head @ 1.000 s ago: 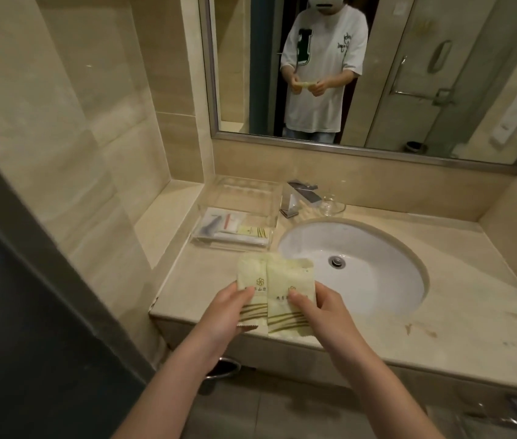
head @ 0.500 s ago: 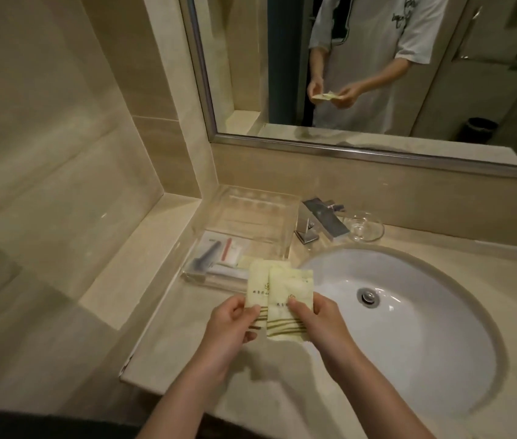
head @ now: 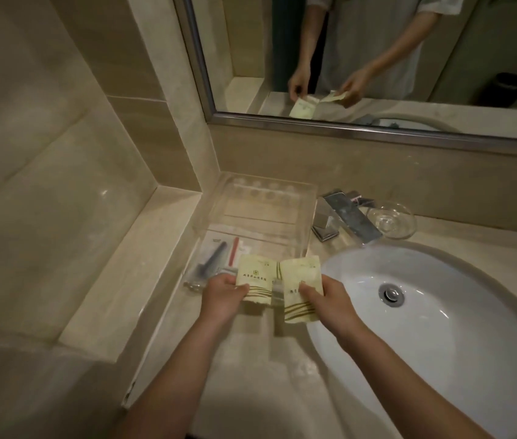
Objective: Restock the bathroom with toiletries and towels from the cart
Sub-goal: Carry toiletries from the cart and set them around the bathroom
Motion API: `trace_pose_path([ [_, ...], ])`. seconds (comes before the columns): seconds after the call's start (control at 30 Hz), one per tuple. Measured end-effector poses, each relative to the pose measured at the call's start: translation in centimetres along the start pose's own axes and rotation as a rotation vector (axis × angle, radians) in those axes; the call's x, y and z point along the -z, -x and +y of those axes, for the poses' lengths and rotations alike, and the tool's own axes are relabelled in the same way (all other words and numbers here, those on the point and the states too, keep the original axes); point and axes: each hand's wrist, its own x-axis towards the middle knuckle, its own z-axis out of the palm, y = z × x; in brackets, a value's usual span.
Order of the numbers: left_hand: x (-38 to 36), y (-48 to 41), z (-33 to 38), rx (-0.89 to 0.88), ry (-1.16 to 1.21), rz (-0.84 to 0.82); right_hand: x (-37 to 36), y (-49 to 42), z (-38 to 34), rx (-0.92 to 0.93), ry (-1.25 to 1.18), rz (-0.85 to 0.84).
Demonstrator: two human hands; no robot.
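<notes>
- Just over the near edge of the clear tray (head: 263, 217), I hold two pale yellow toiletry packets. The left packet (head: 255, 277) covers part of the tray's front compartment, and the right packet (head: 301, 280) sits just beside it, off the tray's near right corner.
- Both look like thin, flat paper sachets. I judge them very light, soft and easy to crease, neither fragile nor slippery. A light pinch at a lower edge or corner should do, leaving the flat face free to slide into the tray.
- My left hand (head: 223, 294) pinches the left packet at its lower left, thumb on the striped face and fingers curled beneath.
- My right hand (head: 330, 296) pinches the right packet at its right edge, thumb on the face and fingers behind.
- Whether the packets' inner edges touch or overlap, I cannot tell.
- Inside the tray's front compartment, just left of the left packet, lies a dark wrapped item (head: 211, 259).
- Right of the tray stands the faucet (head: 342, 221), with a small glass dish (head: 391, 220) beyond it. The sink basin (head: 456, 327) lies to the tray's right, nearer me.
</notes>
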Motion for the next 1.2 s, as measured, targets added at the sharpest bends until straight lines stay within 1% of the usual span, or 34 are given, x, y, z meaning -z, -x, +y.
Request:
trace_pose_path([
  [0.23, -2.2, -6.4, -0.6, 0.021, -0.180, -0.090, 1.0, -0.9, 0.4, -0.091, 0.034, 0.098],
  [0.37, -3.0, -8.6, -0.6, -0.034, -0.280, -0.101, 0.9, -0.8, 0.8, -0.107, 0.052, 0.124],
  [0.5, -3.4, -9.8, -0.6, -0.128, -0.458, -0.067, 1.0, -0.6, 1.2, -0.133, 0.050, 0.157],
  [0.63, -3.6, -11.1, -1.3, -0.164, -0.672, -0.036, 0.5, -0.5, 1.6, -0.147, 0.040, 0.177],
  [0.7, -3.6, -11.2, -1.4, -0.163, -0.725, -0.020, 0.1, -0.6, 1.8, -0.143, 0.031, 0.192],
  [0.8, -3.1, -10.5, -1.2, -0.187, -0.740, 0.013, -0.6, -0.8, 1.9, -0.134, -0.011, 0.220],
  [0.87, -2.6, -9.3, -1.1, -0.236, -0.677, -0.022, -1.1, -1.0, 1.8, -0.130, -0.067, 0.235],
  [0.9, -2.4, -8.6, -1.1, -0.249, -0.575, -0.092, -1.4, -1.2, 1.7, -0.128, -0.097, 0.239],
  [0.97, -2.2, -6.7, -1.1, -0.230, -0.272, -0.320, -2.1, -1.5, 1.5, -0.117, -0.155, 0.240],
  [1.03, -1.9, -4.7, -0.7, -0.176, -0.089, -0.499, -2.9, -2.0, 1.3, -0.101, -0.184, 0.238],
  [1.1, -1.7, -3.6, -0.7, -0.120, 0.037, -0.553, -3.7, -2.5, 1.1, -0.093, -0.192, 0.225],
  [1.17, -1.6, -3.3, -0.8, -0.075, 0.128, -0.522, -4.4, -2.8, 1.0, -0.074, -0.186, 0.215],
  [1.2, -1.5, -3.4, -0.9, -0.065, 0.133, -0.494, -4.7, -2.9, 1.0, -0.050, -0.152, 0.220],
])
